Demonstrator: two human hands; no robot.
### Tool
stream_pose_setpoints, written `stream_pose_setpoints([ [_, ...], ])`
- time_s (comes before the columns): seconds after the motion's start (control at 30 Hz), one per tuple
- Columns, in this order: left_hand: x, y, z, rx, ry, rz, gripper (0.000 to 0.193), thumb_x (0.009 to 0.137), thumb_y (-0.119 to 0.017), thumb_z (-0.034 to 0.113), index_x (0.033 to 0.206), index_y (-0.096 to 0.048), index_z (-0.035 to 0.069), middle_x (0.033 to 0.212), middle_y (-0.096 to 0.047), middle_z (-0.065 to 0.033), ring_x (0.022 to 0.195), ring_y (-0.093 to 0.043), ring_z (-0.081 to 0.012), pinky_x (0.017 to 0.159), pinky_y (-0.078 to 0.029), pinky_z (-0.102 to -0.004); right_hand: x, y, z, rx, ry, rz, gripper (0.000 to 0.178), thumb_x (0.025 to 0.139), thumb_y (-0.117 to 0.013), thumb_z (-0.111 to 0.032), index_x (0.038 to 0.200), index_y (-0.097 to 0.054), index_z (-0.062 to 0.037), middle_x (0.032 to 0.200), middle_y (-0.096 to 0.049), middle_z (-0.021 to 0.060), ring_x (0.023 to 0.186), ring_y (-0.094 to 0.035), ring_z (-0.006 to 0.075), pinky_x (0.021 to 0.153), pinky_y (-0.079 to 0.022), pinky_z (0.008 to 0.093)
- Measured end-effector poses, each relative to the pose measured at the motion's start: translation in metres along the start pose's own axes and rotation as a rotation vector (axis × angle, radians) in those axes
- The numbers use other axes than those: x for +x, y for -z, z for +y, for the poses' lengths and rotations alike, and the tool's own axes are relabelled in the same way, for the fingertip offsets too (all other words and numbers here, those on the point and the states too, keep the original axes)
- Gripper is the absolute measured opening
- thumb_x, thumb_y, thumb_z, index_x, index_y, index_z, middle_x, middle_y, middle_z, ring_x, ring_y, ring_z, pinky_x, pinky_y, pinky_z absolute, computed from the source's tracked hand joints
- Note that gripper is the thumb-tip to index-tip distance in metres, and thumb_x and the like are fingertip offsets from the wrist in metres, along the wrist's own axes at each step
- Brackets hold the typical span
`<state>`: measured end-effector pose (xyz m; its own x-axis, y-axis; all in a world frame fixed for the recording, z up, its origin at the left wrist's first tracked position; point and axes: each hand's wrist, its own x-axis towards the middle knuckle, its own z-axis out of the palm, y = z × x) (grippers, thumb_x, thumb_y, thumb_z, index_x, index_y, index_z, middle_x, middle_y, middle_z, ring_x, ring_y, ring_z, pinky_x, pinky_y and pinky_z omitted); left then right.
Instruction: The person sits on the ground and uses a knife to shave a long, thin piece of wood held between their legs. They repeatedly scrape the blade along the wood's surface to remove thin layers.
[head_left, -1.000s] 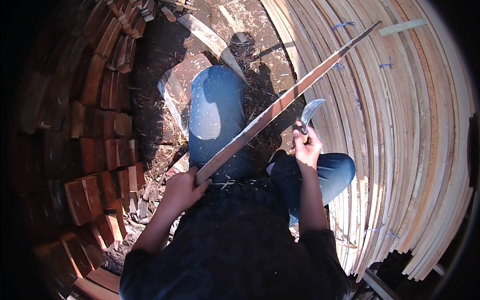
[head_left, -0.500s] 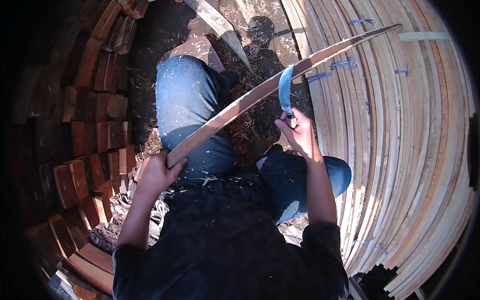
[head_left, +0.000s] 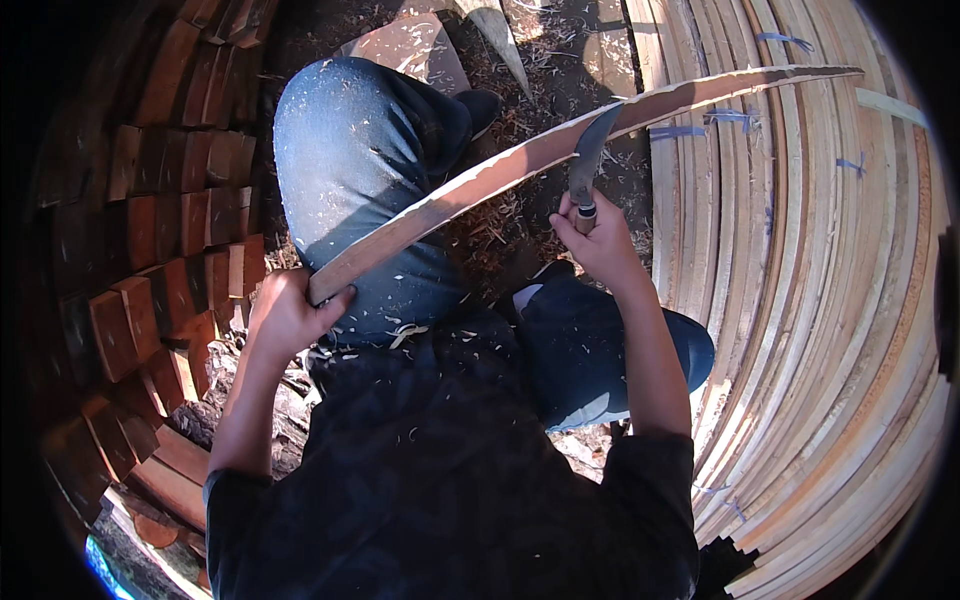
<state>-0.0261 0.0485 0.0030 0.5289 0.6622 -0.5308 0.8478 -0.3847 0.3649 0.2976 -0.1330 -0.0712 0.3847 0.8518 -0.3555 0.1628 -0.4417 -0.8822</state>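
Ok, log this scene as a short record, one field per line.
Left hand: closed around the near end of a wood strip
Right hand: grips a knife by its handle
Blade: curved, overlapping the strip in view; contact unclear
Right side: long pale boards, blue ties
Left side: stacked reddish-brown blocks
Jeans: flecked with shavings

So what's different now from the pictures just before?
The right hand brought the knife leftward, to the long wood strip: a second ago they were apart, now the knife overlaps it in view. The left knee swung out leftward. The left hand still grips the strip's near end; nothing was let go.
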Motion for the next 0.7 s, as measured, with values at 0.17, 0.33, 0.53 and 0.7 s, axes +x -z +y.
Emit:
stream_pose_setpoints([
  [0.17,-0.002,-0.005,-0.008,-0.040,0.036,-0.004,0.051,0.067,-0.076,0.038,0.059,-0.057,-0.009,0.053,-0.053,-0.0251,0.052,-0.061,-0.0370,0.053,-0.048,-0.0417,0.007,0.012,0.005,0.750,0.067,0.326,0.010,0.088,-0.057,0.000,0.088,-0.049,-0.0067,0.060,-0.045,-0.0035,0.050,-0.043,0.0022,0.043,-0.035,0.0210],
  [0.33,0.000,-0.004,-0.004,-0.052,0.007,0.039,0.050,0.066,-0.076,0.038,0.058,-0.056,-0.008,0.052,-0.053,-0.0239,0.050,-0.060,-0.0361,0.052,-0.048,-0.0419,0.009,0.010,0.003,-0.064,0.055,0.039,0.007,0.088,-0.059,-0.005,0.091,-0.053,-0.0047,0.059,-0.050,0.0003,0.054,-0.048,0.0061,0.051,-0.041,0.0264],
  [0.53,0.000,-0.006,-0.004,-0.048,-0.006,0.045,0.052,0.066,-0.076,0.039,0.057,-0.056,-0.008,0.052,-0.053,-0.0234,0.050,-0.060,-0.0351,0.052,-0.048,-0.0416,0.009,-0.006,0.008,-0.534,0.515,-0.073,0.007,0.090,-0.056,-0.004,0.087,-0.051,-0.0083,0.056,-0.049,0.0020,0.044,-0.048,0.0107,0.044,-0.041,0.0275],
  [0.7,-0.001,-0.004,-0.006,-0.023,0.033,0.007,0.052,0.067,-0.075,0.041,0.059,-0.058,-0.008,0.053,-0.054,-0.0228,0.052,-0.062,-0.0347,0.052,-0.048,-0.0415,0.015,-0.004,-0.001,0.701,-0.092,0.269,0.009,0.086,-0.058,0.000,0.084,-0.050,-0.0043,0.059,-0.055,0.0014,0.053,-0.058,0.0165,0.052,-0.046,0.0317],
])
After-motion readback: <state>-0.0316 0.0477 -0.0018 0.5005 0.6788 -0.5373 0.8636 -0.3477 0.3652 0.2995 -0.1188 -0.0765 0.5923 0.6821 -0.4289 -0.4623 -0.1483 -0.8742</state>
